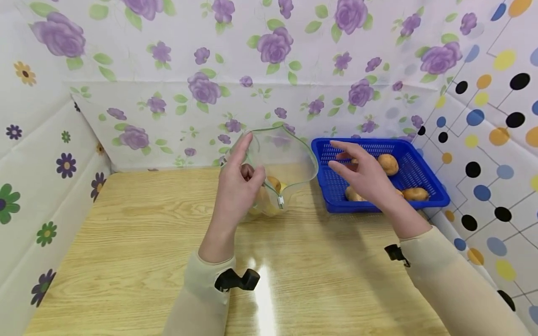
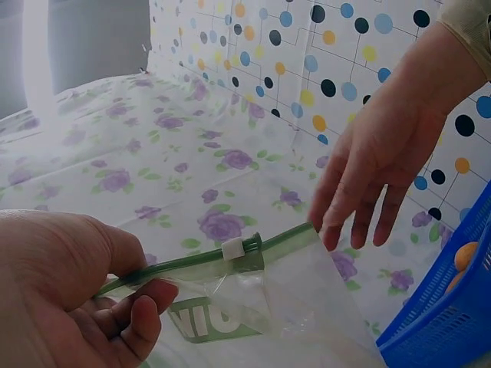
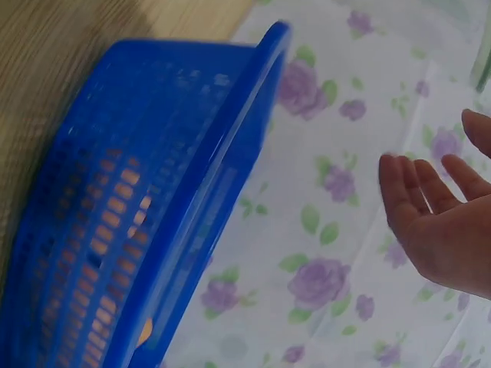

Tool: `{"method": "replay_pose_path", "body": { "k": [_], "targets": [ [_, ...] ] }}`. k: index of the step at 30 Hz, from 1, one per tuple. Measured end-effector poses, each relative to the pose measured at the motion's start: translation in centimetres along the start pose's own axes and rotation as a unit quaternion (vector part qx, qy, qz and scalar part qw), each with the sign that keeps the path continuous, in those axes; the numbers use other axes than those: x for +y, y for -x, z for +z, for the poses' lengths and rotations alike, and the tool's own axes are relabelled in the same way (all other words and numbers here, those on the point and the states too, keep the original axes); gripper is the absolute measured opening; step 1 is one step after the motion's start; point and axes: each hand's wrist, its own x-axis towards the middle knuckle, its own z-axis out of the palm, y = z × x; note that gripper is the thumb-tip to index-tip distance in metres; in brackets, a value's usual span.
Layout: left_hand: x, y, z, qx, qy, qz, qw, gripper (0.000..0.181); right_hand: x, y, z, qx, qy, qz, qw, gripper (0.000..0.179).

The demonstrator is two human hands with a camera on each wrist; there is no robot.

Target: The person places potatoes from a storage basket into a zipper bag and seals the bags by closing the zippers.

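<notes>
My left hand (image 1: 238, 186) pinches the green-edged rim of a clear zip bag (image 1: 290, 163), thumb on one side and fingers on the other in the left wrist view. The bag's mouth gapes wide, with a white slider (image 1: 281, 200) on its front edge. Inside it, low down, sit potatoes (image 1: 274, 183), partly hidden by my left hand and the film. My right hand (image 1: 363, 177) hangs over the left part of a blue basket (image 1: 437, 196), fingers loosely bent and holding nothing. Several potatoes (image 1: 388, 164) lie in this basket, some behind my right hand and wrist.
The bag and basket stand side by side on a wood-grain table (image 1: 138, 242), near its back edge. A flower-print cloth (image 1: 168, 116) rises behind them. A dotted cloth (image 1: 487, 154) borders the right side, close to the basket.
</notes>
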Motion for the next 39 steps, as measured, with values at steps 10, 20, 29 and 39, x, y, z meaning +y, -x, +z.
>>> {"method": "replay_pose_path", "body": {
  "k": [10, 20, 29, 39],
  "targets": [
    [0.1, 0.0, -0.1, -0.001, 0.01, -0.02, 0.9998, 0.075, 5.2, -0.2, -2.6, -0.041, 0.105, 0.034, 0.9931, 0.07],
    [0.1, -0.2, -0.3, 0.002, 0.009, -0.024, 0.9997, 0.075, 9.6, -0.3, -3.2, -0.067, 0.136, 0.056, 0.9869, 0.084],
    [-0.1, -0.1, -0.2, 0.002, 0.012, -0.017, 0.9998, 0.075, 12.3, -0.3, -3.4, -0.095, 0.133, 0.076, 0.9837, 0.094],
    [-0.1, 0.0, -0.3, 0.002, 0.02, -0.017, 0.9997, 0.075, 13.5, -0.4, -3.7, -0.126, 0.131, 0.105, 0.9778, 0.095]
  ]
}}
